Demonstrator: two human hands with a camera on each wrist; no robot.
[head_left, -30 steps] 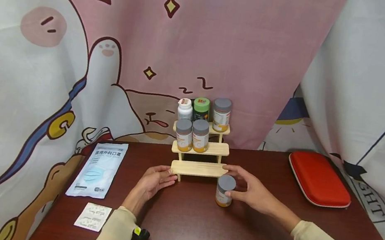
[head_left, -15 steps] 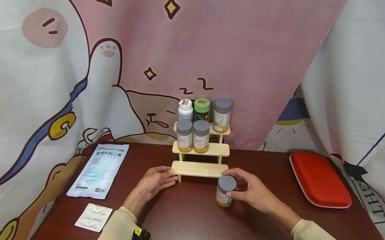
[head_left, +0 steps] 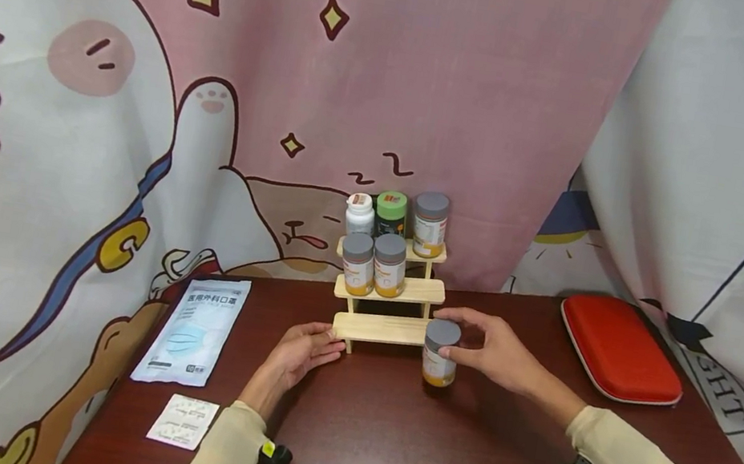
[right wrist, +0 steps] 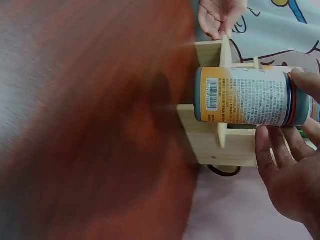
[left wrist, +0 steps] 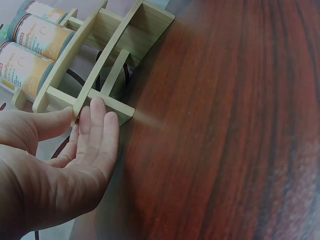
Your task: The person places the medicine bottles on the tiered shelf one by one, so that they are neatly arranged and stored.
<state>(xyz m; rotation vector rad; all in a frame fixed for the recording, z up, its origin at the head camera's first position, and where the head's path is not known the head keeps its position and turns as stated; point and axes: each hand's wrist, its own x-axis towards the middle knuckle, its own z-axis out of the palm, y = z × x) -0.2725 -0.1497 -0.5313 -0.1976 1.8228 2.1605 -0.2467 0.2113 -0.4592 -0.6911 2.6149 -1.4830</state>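
Note:
My right hand (head_left: 495, 353) grips a small supplement jar (head_left: 439, 363) with a grey lid and a white and orange label, thumb and fingers round its lid end. The jar is upright, in front of the lowest step's right end, with a dark shadow under it. At the left end of that step, my left hand (head_left: 303, 351) pinches the board of the three-step wooden stand (head_left: 378, 329), thumb on top and fingers below, as the left wrist view shows. Two matching jars (head_left: 357, 266) stand on the middle step. In the right wrist view the held jar (right wrist: 245, 96) covers part of the stand.
On the top step are a white bottle (head_left: 360, 215), a green-lidded jar (head_left: 391, 215) and another grey-lidded jar (head_left: 430, 226). A mask packet (head_left: 192, 329) and a blister pack (head_left: 184, 421) lie at left. A red case (head_left: 620, 348) lies at right, before the curtain (head_left: 506, 123).
The right hand has raised the jar from the table, slightly up and toward the stand. The left hand has kept its place on the stand's left end. The head view has shifted slightly.

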